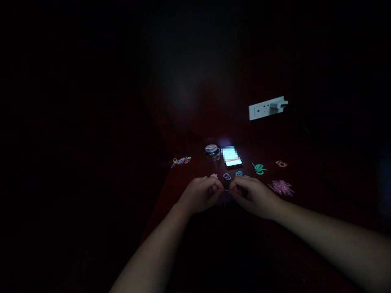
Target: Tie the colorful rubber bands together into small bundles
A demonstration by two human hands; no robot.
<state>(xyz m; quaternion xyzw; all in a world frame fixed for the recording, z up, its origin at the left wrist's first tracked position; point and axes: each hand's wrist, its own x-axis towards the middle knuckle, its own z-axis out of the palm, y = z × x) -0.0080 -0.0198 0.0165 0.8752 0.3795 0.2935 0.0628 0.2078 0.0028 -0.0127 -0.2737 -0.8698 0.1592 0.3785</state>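
Observation:
My left hand (203, 193) and my right hand (252, 195) meet over the dark red table, each closed in a pinch. Between the fingertips a short pale strand shows, apparently a small rubber band (226, 190) held at both ends. Dim purple bands (225, 199) lie just beneath the fingers. Right beyond my hands are small groups of pink bands (214, 176), violet bands (227, 176) and blue bands (238, 173). To the right of my right hand lie a pink pile of bands (281, 187), green bands (259, 168) and orange bands (281, 163).
A lit phone (231, 157) lies beyond my hands, beside a small lidded clear jar (212, 152). Mixed colored bands (182, 160) lie near the table's left edge. A white power socket (266, 108) with a plug is at the back right. The surroundings are very dark.

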